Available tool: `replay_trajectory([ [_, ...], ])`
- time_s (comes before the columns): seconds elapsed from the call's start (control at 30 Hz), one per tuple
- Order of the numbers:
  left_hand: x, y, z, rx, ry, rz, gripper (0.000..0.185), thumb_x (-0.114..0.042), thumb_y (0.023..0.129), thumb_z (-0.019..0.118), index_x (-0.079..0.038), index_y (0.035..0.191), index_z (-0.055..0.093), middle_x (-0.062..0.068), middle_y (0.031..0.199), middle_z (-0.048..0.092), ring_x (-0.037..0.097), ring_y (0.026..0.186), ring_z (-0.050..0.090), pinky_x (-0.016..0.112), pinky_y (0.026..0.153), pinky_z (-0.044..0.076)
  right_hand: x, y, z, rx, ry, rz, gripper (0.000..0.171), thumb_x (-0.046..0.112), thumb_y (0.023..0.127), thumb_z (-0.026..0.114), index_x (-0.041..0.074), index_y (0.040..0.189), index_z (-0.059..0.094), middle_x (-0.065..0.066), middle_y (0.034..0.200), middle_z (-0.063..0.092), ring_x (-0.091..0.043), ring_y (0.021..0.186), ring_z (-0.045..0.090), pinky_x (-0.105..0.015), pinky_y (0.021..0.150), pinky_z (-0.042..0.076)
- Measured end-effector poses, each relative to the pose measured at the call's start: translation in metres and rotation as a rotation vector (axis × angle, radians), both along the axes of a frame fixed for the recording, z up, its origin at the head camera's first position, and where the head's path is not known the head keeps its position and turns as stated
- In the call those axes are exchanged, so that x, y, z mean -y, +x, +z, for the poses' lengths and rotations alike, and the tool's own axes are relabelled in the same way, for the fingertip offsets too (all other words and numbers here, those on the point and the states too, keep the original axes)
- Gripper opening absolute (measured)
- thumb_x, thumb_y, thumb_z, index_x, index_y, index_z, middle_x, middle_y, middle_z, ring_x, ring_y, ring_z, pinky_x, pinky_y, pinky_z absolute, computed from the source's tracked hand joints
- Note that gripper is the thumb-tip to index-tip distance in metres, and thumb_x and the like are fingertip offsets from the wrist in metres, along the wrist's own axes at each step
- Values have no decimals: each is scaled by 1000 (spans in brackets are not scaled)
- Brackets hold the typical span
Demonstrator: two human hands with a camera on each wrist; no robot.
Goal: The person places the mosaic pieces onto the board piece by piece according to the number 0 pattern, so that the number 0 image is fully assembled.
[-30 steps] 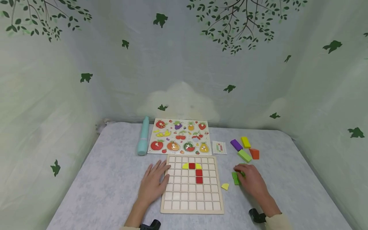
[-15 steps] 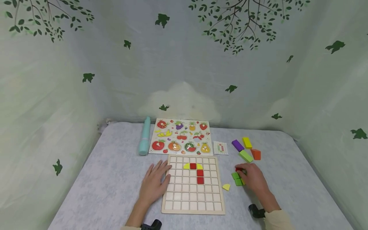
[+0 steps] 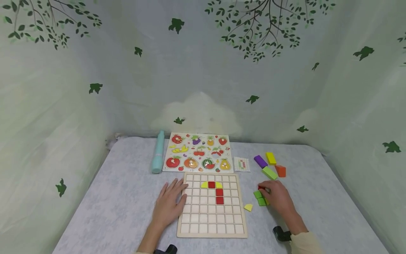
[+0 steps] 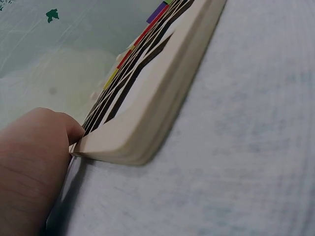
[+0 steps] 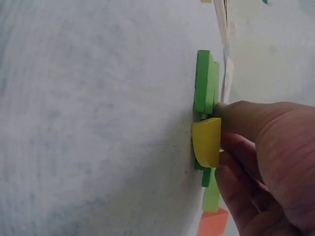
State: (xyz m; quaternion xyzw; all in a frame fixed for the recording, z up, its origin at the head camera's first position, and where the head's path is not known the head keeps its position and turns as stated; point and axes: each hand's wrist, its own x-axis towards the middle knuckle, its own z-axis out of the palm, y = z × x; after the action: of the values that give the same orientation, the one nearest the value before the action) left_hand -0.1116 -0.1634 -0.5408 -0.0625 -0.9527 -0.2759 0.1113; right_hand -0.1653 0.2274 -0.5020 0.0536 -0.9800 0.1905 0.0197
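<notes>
My left hand [image 3: 169, 203] lies with its fingers spread against the left edge of the wooden grid board [image 3: 203, 234]. In the left wrist view its thumb [image 4: 74, 129] touches the board's rim. On the grid sit red square tiles [image 3: 219, 192] and yellow curved tiles [image 3: 204, 185]. Right of the board, my right hand [image 3: 280, 197] pinches a small red block [image 3: 260, 187] between thumb and fingertips, mostly hidden by the fingers. Green blocks [image 3: 261, 201] lie under and beside these fingers. The right wrist view shows a yellow rounded block [image 5: 206, 142] close to the thumb and fingers.
A loose yellow quarter-round piece [image 3: 248, 207] lies beside the board. Farther back are purple [image 3: 260, 162], yellow [image 3: 271, 158], light green [image 3: 269, 173] and orange [image 3: 280, 171] blocks. Behind the board are a pattern card [image 3: 242, 164], a fruit puzzle [image 3: 198, 151] and a teal bottle [image 3: 158, 155].
My right fingers have shifted slightly at the pile, so more of the green blocks and a bit of yellow show. My left hand stays on the board's edge.
</notes>
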Motion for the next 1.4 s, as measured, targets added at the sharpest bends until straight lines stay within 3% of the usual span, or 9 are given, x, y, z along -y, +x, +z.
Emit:
replay_trajectory([
  [0.2,1,3,-3,19,10,-6,38,-29,101,62,-20,137,67,2,155,54,27,152,39,52,128,19,3,3,-4,2,-29,-9,22,16,89,82,12,110,80,-2,103,76,-20,92,62,-48,90,59],
  [0.43,-2,3,-4,13,21,-1,37,-28,101,62,-20,136,67,3,154,54,28,151,40,53,128,20,12,10,1,-67,-114,35,21,15,88,83,13,108,79,-1,107,76,-21,98,69,-45,87,62],
  [0.73,-2,4,-2,11,20,0,36,-27,100,64,-19,135,68,4,153,56,29,150,41,55,127,21,43,26,6,-29,-185,87,19,16,86,85,21,103,80,8,104,74,-9,89,63,-31,79,59],
  [1.0,0,2,1,-28,8,-5,36,-26,100,64,-20,135,68,3,153,55,29,150,42,54,127,22,72,38,4,-58,-251,229,16,18,86,84,24,100,80,14,102,73,-4,89,62,-27,79,58],
  [1.2,0,1,3,-5,8,-2,37,-26,100,65,-18,136,67,3,154,55,29,150,41,53,127,21,89,48,2,-53,-246,370,17,22,87,84,25,103,81,16,104,75,-6,98,65,-29,86,60],
  [1.4,1,2,4,-1,12,1,37,-26,100,64,-19,136,67,3,155,54,29,150,41,53,127,21,99,50,5,3,-203,438,17,25,88,83,25,104,82,18,102,74,-5,97,64,-30,86,60],
])
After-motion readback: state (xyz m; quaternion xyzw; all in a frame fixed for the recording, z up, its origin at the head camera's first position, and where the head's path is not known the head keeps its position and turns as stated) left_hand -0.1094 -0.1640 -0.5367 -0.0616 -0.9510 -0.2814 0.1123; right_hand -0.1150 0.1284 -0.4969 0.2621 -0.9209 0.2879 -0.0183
